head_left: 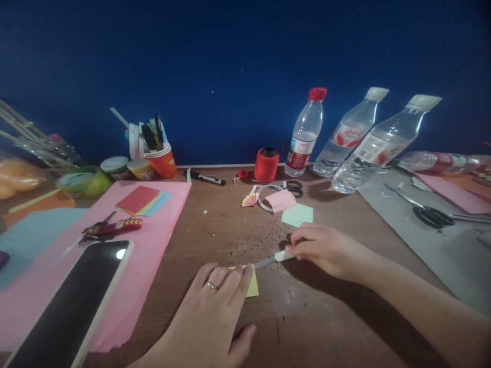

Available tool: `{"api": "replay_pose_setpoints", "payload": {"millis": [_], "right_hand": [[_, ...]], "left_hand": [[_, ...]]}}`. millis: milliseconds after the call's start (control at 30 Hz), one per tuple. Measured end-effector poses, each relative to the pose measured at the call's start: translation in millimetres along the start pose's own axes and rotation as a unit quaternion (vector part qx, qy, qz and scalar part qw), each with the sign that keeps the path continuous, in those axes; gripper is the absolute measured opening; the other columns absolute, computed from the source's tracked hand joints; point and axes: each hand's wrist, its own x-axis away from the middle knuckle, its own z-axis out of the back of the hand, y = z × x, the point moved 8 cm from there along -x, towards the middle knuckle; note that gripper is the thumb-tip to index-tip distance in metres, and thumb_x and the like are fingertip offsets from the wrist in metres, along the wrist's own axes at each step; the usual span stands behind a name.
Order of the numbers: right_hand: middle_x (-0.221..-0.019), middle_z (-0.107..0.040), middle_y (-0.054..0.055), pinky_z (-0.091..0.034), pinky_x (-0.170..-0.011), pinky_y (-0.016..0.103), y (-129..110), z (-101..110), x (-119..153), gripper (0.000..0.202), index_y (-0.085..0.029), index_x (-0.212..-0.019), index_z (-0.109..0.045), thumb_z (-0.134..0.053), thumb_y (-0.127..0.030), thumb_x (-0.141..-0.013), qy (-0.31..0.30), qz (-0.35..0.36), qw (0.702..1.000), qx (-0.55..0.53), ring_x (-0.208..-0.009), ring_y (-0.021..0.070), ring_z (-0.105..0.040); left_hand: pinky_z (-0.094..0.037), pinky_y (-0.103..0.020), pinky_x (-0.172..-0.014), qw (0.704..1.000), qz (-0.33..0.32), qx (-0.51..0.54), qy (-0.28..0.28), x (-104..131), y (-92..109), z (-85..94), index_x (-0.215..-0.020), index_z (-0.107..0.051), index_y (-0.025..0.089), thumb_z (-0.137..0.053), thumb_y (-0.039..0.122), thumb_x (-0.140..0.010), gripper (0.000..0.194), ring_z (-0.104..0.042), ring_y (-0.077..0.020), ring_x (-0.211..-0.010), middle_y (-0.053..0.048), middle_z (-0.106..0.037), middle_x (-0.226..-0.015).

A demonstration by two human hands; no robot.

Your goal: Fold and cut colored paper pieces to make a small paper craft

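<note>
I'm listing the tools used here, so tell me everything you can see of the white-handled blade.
The white-handled blade has a flat, grey, metal-looking blade and a pale handle that looks like plastic; the handle's far end is hidden in the right hand, which grips it with the fingers. It points left at a slight slant, tip lower in the picture, above the brown table. Its tip is at the edge of the yellow paper beneath the left hand; actual contact is unclear.

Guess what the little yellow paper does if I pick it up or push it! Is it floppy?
The yellow paper is probably very light, because it looks small and thin. It might bend easily, though such a short piece may not droop much. Without the left hand lying on it, it would likely slide across the brown tabletop.
</note>
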Motion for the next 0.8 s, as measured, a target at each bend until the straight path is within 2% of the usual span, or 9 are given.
{"api": "replay_pose_setpoints", "payload": {"millis": [467, 633, 800], "right_hand": [[-0.085, -0.056, 0.004, -0.038, -0.065, 0.025, -2, -2, -2, 0.017, -0.019, -0.084, -0.061, -0.045, -0.018, -0.083, 0.007, 0.012, 1.000, 0.007, -0.074, 0.0124, -0.047], [-0.082, -0.056, 0.003, -0.037, -0.063, 0.025, 0, -4, 2, 0.019, -0.019, -0.080, -0.061, -0.043, -0.018, -0.084, 0.006, 0.004, 1.000, -0.003, -0.072, 0.0116, -0.047], [-0.084, -0.055, 0.003, -0.038, -0.063, 0.025, 2, -5, 10, 0.017, -0.021, -0.088, -0.061, -0.046, -0.017, -0.082, -0.001, -0.009, 1.000, -0.012, -0.073, 0.0117, -0.047]], "left_hand": [[-0.027, -0.044, -0.094, 1.000, 0.009, 0.008, 0.003, 1, 0, 1.4, -0.129, -0.032, 0.019, -0.043, 0.030, -0.075, 0.056, -0.042, -0.0242, -0.102, -0.006, -0.048, -0.120], [-0.027, -0.045, -0.095, 1.000, -0.003, 0.010, 0.004, 0, 1, 4.8, -0.128, -0.034, 0.019, -0.044, 0.029, -0.074, 0.056, -0.041, -0.0245, -0.105, -0.006, -0.047, -0.122], [-0.030, -0.041, -0.093, 0.999, -0.031, 0.018, -0.010, 0, 4, 4.3, -0.129, -0.032, 0.024, -0.043, 0.027, -0.074, 0.056, -0.042, -0.0228, -0.106, -0.003, -0.048, -0.121]]}}
